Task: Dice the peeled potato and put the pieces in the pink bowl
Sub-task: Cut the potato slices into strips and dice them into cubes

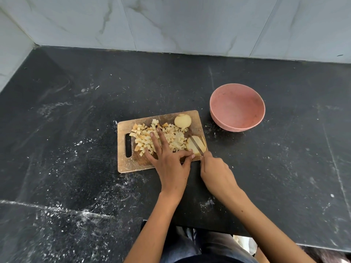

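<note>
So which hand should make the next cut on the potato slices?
Right. The right hand already grips the knife, its blade on the slices. The left hand lies flat over the dice, thumb by the slices, steadying.

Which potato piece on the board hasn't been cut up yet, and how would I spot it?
Find the wooden cutting board on the black counter. At its far corner, nearest the pink bowl, lies a rounded potato half. It sits alone, away from the knife.
</note>
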Available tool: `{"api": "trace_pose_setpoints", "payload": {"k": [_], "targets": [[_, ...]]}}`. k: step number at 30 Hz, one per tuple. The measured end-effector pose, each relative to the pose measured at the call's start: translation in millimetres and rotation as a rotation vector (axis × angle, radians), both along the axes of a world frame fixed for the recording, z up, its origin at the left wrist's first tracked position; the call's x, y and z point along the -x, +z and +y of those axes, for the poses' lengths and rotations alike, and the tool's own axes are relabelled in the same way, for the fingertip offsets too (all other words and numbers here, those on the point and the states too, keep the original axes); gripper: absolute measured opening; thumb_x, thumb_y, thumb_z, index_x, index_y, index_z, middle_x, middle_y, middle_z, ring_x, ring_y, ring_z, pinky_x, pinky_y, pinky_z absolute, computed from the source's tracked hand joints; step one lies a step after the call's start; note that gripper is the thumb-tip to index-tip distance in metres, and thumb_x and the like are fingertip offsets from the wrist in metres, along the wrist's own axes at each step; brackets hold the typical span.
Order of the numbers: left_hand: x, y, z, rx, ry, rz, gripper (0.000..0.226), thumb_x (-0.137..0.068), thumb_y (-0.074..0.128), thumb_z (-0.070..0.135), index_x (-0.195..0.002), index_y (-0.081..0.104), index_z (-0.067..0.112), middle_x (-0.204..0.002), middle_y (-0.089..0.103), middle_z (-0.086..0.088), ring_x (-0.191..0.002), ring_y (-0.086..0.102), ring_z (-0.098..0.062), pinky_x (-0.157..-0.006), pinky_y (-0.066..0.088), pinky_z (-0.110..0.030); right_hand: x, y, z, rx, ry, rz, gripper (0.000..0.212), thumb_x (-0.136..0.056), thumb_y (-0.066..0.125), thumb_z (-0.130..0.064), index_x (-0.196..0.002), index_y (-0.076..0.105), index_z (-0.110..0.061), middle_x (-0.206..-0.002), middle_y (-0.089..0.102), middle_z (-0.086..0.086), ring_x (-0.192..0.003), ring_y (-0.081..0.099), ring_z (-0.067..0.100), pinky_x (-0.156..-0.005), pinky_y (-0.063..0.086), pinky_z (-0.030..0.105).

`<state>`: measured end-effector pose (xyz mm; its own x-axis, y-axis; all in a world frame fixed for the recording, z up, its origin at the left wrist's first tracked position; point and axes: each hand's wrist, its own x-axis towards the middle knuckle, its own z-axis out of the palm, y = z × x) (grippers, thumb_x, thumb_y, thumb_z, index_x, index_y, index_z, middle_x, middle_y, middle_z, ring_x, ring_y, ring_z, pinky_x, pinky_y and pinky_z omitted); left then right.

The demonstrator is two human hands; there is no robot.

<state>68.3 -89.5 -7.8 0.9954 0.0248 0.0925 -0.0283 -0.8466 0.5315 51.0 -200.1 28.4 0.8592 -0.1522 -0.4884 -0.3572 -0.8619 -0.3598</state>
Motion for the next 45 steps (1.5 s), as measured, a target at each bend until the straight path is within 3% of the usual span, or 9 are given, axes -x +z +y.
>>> {"api": "trace_pose_setpoints", "payload": {"k": [6, 9, 12, 15, 18, 22, 30, 40, 45], "targets": [[0, 2, -2, -0.008, 0.015, 0.008, 0.001, -0.079, 0.075, 0.034, -0.079, 0.074, 0.035, -0.159, 0.004, -0.014, -0.146, -0.013, -0.031, -0.110, -0.010, -0.055, 5, -5, 4, 0.107, 0.032, 0.082, 0.029, -0.099, 0.032, -0.011, -0.128, 0.032, -0.010, -0.113, 0.059, 0.016, -0.101, 0.060, 0.033, -0.068, 0.038, 0.036], [0, 3, -2, -0.005, 0.015, 0.011, 0.003, -0.079, 0.075, 0.034, -0.077, 0.074, 0.034, -0.159, 0.005, -0.014, -0.146, -0.011, -0.032, -0.110, -0.010, -0.056, 34, -7, -5, 0.130, 0.054, 0.097, 0.007, -0.099, 0.032, -0.010, -0.103, 0.030, -0.016, -0.096, 0.060, 0.009, -0.085, 0.060, 0.031, -0.062, 0.037, 0.035], [0, 3, -2, -0.004, 0.008, 0.004, 0.004, -0.079, 0.075, 0.034, -0.076, 0.074, 0.033, -0.159, 0.005, -0.013, -0.146, -0.010, -0.032, -0.111, -0.008, -0.057, 59, -9, -10, 0.122, 0.055, 0.107, 0.012, -0.099, 0.031, -0.011, -0.094, 0.023, -0.018, -0.087, 0.059, 0.006, -0.080, 0.059, 0.031, -0.061, 0.036, 0.034], [0, 3, -2, -0.009, 0.002, 0.011, 0.004, -0.080, 0.074, 0.034, -0.077, 0.073, 0.033, -0.159, 0.004, -0.013, -0.146, -0.011, -0.032, -0.111, -0.007, -0.058, 65, -5, -18, 0.035, 0.022, 0.097, 0.013, -0.103, 0.026, -0.022, -0.091, 0.025, -0.017, -0.073, 0.046, 0.001, -0.072, 0.050, 0.030, -0.063, 0.038, 0.036], [1, 3, -2, -0.009, -0.004, 0.015, 0.003, -0.082, 0.073, 0.033, -0.079, 0.073, 0.033, -0.159, 0.002, -0.013, -0.146, -0.013, -0.031, -0.111, -0.008, -0.058, 60, 7, -30, -0.133, -0.031, 0.116, 0.024, -0.104, 0.028, -0.030, -0.090, 0.038, -0.013, -0.077, 0.052, 0.006, -0.078, 0.054, 0.030, -0.068, 0.041, 0.035], [2, 2, -1, 0.015, -0.003, 0.009, 0.004, -0.083, 0.072, 0.032, -0.082, 0.074, 0.034, -0.159, 0.002, -0.014, -0.146, -0.014, -0.031, -0.111, -0.007, -0.059, 50, 23, -28, -0.203, -0.036, -0.048, 0.027, -0.102, 0.030, -0.032, -0.081, 0.041, -0.019, -0.068, 0.053, 0.000, -0.062, 0.051, 0.017, -0.053, 0.034, 0.031], [0, 2, 1, 0.028, 0.019, 0.007, 0.002, -0.079, 0.075, 0.033, -0.081, 0.075, 0.035, -0.159, 0.001, -0.011, -0.146, -0.013, -0.031, -0.110, -0.014, -0.052, 12, 8, -5, -0.105, -0.012, -0.029, 0.029, -0.103, 0.028, -0.031, -0.113, 0.045, -0.010, -0.097, 0.063, 0.015, -0.089, 0.061, 0.033, -0.071, 0.046, 0.038], [-2, 1, 0, 0.021, 0.019, 0.023, 0.002, -0.079, 0.075, 0.034, -0.080, 0.074, 0.036, -0.159, -0.003, -0.010, -0.145, -0.017, -0.029, -0.108, -0.017, -0.052, 3, -3, 0, 0.062, 0.043, 0.085, 0.026, -0.102, 0.030, -0.019, -0.126, 0.035, -0.010, -0.114, 0.059, 0.018, -0.102, 0.059, 0.036, -0.069, 0.038, 0.036], [-3, 1, 1, 0.022, 0.016, 0.025, 0.002, -0.079, 0.075, 0.035, -0.077, 0.074, 0.035, -0.159, 0.000, -0.012, -0.146, -0.015, -0.030, -0.107, -0.016, -0.052, 48, -4, -10, 0.087, 0.059, 0.098, 0.012, -0.102, 0.028, -0.018, -0.091, 0.025, -0.018, -0.094, 0.060, 0.010, -0.089, 0.060, 0.033, -0.063, 0.036, 0.034]]}}
